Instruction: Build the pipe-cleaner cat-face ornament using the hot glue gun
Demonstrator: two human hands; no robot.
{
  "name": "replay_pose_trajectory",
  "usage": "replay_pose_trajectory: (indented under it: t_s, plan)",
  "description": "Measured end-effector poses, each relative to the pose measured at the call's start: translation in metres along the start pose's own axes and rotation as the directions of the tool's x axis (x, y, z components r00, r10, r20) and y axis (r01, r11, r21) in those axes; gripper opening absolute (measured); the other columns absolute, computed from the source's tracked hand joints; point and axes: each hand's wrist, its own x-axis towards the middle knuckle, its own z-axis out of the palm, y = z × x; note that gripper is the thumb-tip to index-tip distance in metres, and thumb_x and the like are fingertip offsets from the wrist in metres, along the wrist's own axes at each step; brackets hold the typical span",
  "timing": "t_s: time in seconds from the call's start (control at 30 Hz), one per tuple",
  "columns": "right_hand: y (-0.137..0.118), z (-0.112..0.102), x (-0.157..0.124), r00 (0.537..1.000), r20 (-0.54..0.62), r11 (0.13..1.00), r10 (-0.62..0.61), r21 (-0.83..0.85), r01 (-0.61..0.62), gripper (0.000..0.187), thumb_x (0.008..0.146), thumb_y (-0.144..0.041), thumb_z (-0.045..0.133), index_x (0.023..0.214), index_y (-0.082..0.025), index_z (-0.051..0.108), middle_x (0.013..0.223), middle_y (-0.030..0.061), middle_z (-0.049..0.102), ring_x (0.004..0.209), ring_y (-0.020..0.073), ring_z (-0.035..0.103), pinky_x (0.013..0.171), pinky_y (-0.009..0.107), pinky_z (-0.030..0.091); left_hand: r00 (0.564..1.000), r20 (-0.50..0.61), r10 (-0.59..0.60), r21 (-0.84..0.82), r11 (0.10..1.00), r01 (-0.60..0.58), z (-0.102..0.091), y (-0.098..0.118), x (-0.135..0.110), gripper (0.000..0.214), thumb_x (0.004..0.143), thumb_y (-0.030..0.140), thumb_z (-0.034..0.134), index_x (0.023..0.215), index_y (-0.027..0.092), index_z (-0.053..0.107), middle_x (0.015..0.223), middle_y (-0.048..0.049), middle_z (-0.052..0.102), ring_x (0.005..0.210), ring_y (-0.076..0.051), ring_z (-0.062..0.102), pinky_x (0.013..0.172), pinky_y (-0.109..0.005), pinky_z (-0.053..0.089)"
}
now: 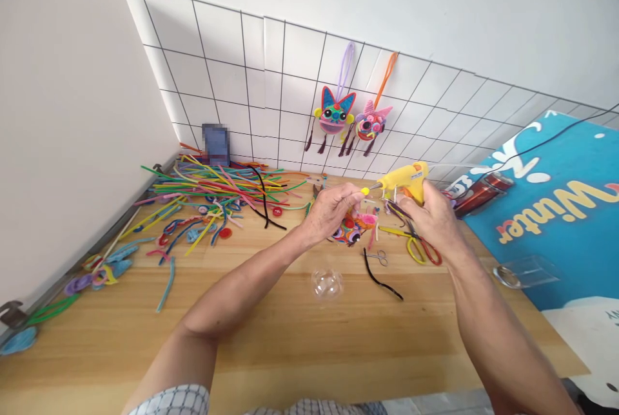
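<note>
My right hand (432,218) is wrapped round the handle of a yellow hot glue gun (402,177), whose nozzle points left. At the nozzle's tip is a small yellow piece (365,191), pinched between the thumb and fingers of my left hand (331,210). Just below that hand sits a colourful face ornament (349,232) with purple, orange and pink parts; whether my lower fingers touch it is hidden. Nearer to me are a clear plastic ball (327,283) and a black pipe cleaner (382,279).
Yellow-handled scissors (414,249), red-handled scissors (432,252) and small metal scissors (380,258) lie by my right hand. Many pipe cleaners (227,186) are heaped at the back left. Two finished ornaments (334,115) hang on the grid wall. A clear jar (525,273) lies at the right.
</note>
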Motion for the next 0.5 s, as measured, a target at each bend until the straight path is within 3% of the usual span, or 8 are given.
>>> replay_pose_trajectory:
  t_s: [0.5]
  plan:
    - [0.0051,0.0049,0.0002,1.0,-0.002,1.0,0.004,-0.005,-0.004,0.034,0.09,-0.057,0.067,0.088,-0.024,0.059,0.088,0.0058,0.071,0.08,0.0251,0.062,0.072,0.036,0.044,1.0,-0.011,0.006,-0.038,0.999,-0.006,0.0003,-0.0005,-0.0002,0.054,0.106,0.062,0.057,0.076,0.019,0.062,0.069,0.0007,0.062,0.063,-0.012,0.059,0.066,-0.024,0.051]
